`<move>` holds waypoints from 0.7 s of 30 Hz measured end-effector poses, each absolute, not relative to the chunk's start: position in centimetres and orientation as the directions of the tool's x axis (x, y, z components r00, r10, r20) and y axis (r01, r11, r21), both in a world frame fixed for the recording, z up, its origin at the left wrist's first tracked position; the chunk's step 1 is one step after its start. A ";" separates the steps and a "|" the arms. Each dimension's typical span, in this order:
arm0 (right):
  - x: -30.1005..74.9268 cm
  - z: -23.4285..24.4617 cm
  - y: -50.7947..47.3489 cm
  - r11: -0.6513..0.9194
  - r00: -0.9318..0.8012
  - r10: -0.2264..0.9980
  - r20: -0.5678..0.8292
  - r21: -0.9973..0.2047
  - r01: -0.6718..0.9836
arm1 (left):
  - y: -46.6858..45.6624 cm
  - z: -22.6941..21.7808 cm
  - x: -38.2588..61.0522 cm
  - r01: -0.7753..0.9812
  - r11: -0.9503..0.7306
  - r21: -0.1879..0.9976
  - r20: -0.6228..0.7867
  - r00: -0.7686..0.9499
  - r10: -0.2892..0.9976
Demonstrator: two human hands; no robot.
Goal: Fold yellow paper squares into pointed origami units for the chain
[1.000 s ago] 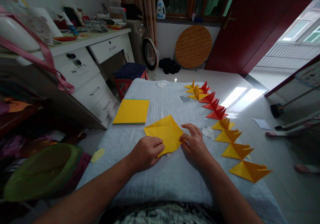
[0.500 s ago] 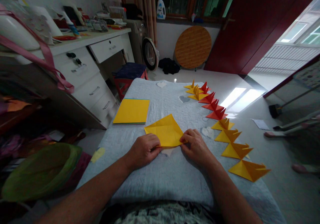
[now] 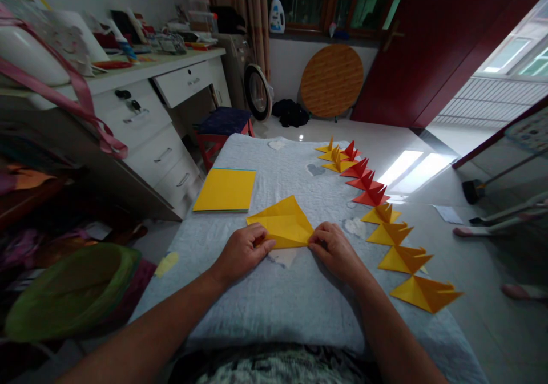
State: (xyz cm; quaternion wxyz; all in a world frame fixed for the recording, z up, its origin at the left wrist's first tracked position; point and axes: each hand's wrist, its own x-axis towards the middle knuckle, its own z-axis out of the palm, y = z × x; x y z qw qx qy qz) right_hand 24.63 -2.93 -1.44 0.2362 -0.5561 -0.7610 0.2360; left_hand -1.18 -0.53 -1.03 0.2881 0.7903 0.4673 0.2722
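A yellow sheet of origami paper [image 3: 286, 219] lies creased on the cloth-covered table [image 3: 265, 310], its near edge lifted and folded over toward the far corner. My left hand [image 3: 245, 250] pinches the left end of that near edge between thumb and fingers. At the right end, my right hand [image 3: 334, 247] pinches the same edge. To the left, beyond my left hand, rests a stack of square paper [image 3: 225, 190] with a yellow sheet on top. Yellow folded paper pieces [image 3: 391, 234] and red ones [image 3: 368, 180] stand in a line along the right side.
Beyond the table stands a stool [image 3: 225, 121] beside a white desk [image 3: 141, 127] crowded with items. A washing machine [image 3: 240, 53] has its door open. A round wooden board [image 3: 331, 81] leans on the wall. A green basket [image 3: 64, 292] is on the left.
The paper's near edge has been raised and turned up, away from me. Both hands keep their pinch, with the left shifted slightly. The stack and the folded pieces stay put.
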 end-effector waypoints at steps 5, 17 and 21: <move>24.3 -1.6 -2.9 0.221 -0.217 0.973 0.081 -0.613 0.759 | -0.3 -1.5 -1.2 0.618 -0.422 0.663 0.221 0.376 0.900; 23.7 -1.8 -3.0 0.162 -0.157 0.986 0.057 -0.556 0.815 | 0.3 -2.9 -1.0 0.817 -0.364 0.446 0.144 0.336 0.931; 23.5 -2.0 -3.0 0.135 -0.134 0.990 0.042 -0.551 0.824 | 0.2 -2.3 -0.6 0.847 -0.338 0.410 0.105 0.324 0.940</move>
